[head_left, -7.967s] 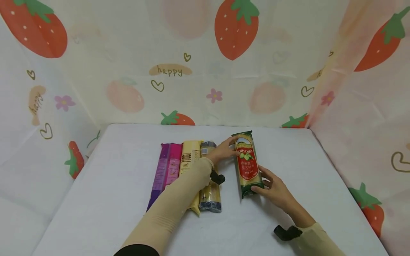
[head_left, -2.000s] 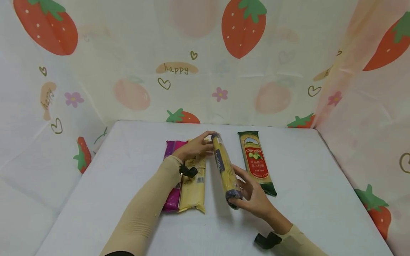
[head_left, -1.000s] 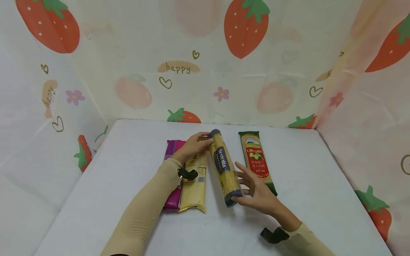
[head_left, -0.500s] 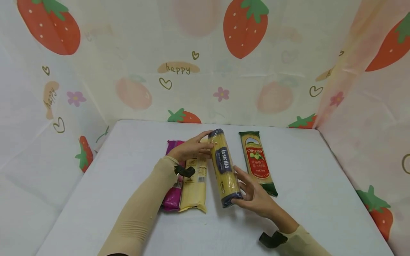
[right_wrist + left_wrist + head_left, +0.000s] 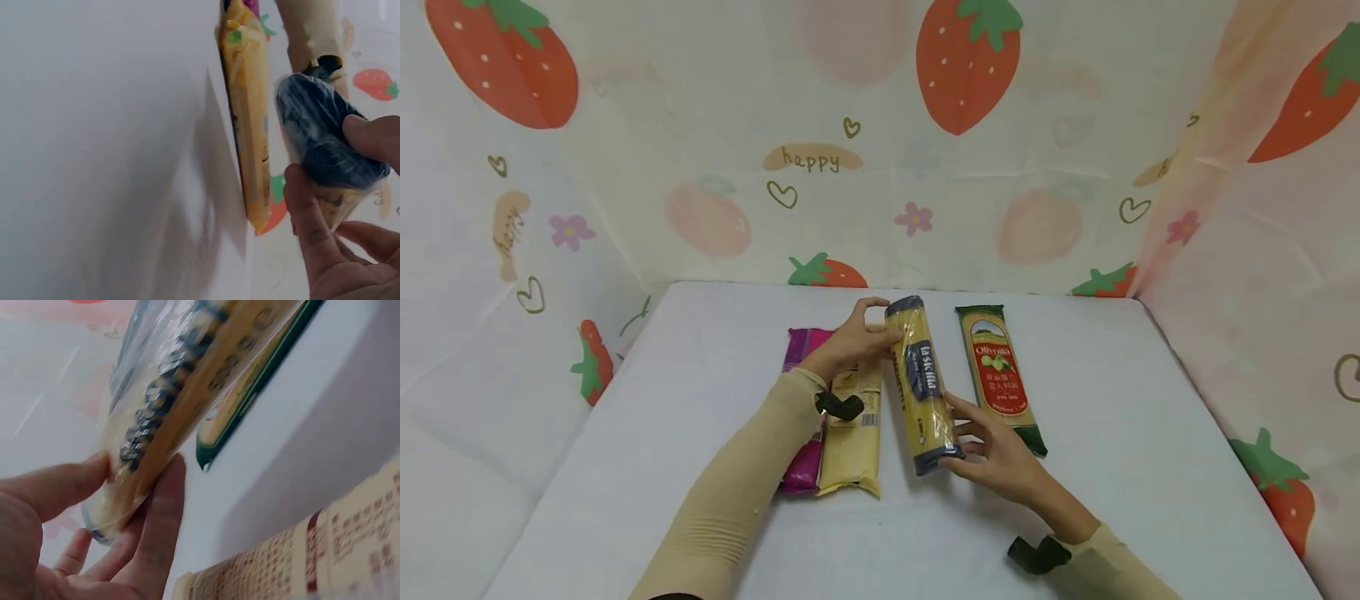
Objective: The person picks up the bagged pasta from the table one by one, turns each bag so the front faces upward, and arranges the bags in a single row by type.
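A clear pack of spaghetti (image 5: 921,387) with dark blue ends and a blue label is held above the table, tilted, its label toward the head camera. My left hand (image 5: 853,340) grips its far end, thumb on one side and fingers on the other, as the left wrist view also shows. At the near end, my right hand (image 5: 1000,462) pinches the dark blue wrapper (image 5: 325,134) between thumb and fingers. A green and gold pasta pack (image 5: 1000,375) with a red label lies flat to the right. Left of the held pack lie a cream pack (image 5: 853,450) and a purple-magenta pack (image 5: 805,467), both partly behind my left arm.
A white cloth covers the table (image 5: 1112,467). Strawberry-printed curtains (image 5: 722,125) stand behind it and along both sides. A black wrist mount (image 5: 1037,554) sits at my right sleeve, another black mount (image 5: 840,406) at my left.
Earlier both hands were on the green and gold pack, which now lies released at the right. The spaghetti pack was then lifted from beside the cream one and turned so its label shows.
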### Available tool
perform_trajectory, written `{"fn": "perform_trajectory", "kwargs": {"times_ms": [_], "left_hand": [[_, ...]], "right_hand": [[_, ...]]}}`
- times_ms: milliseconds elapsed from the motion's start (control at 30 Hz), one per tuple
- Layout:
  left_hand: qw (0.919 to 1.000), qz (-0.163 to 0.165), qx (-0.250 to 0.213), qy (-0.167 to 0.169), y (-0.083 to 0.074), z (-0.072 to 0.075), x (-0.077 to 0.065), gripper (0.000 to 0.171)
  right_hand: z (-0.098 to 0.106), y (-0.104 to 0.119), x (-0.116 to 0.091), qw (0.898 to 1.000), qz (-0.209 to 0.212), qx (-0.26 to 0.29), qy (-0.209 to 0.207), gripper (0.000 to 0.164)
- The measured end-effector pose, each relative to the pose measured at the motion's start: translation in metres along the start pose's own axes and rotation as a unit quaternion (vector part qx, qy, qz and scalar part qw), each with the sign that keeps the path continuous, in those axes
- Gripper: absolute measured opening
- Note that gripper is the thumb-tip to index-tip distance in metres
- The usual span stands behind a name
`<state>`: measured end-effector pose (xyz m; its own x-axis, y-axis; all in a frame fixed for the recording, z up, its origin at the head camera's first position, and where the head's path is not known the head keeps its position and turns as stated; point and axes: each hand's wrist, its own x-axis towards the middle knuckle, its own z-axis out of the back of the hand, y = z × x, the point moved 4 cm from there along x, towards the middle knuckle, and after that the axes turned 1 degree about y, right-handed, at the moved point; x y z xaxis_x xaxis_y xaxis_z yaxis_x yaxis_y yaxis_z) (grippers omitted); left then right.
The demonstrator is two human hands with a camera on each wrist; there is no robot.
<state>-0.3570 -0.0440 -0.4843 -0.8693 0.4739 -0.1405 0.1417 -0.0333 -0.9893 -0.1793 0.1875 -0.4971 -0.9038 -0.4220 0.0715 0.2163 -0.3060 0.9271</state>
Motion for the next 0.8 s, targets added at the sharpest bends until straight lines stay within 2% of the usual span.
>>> {"fn": "perform_trajectory", "kwargs": {"times_ms": [200,333,600,667,800], "left_hand": [[0.9978,-0.026,0.057,-0.023,-0.001,-0.006,0.007,0.073],[0.9958,-0.034,0.082,-0.021,-0.003,-0.009,0.012,0.073],[0.9940,-0.009,0.109,0.007,-0.002,-0.012,0.023,0.081],[0.9933,-0.004,0.115,0.013,-0.001,-0.013,0.027,0.083],[0.9873,0.007,0.158,0.015,0.002,-0.012,0.034,0.085]], "right_hand": [[0.000,-0.003,0.006,1.000,-0.021,-0.010,0.001,0.097],[0.002,-0.007,0.010,0.999,-0.040,-0.023,-0.013,0.096],[0.004,-0.015,0.019,0.994,-0.101,-0.017,-0.040,0.092],[0.005,-0.016,0.021,0.993,-0.110,-0.011,-0.046,0.091],[0.005,-0.019,0.025,0.992,-0.113,-0.003,-0.049,0.089]]}}
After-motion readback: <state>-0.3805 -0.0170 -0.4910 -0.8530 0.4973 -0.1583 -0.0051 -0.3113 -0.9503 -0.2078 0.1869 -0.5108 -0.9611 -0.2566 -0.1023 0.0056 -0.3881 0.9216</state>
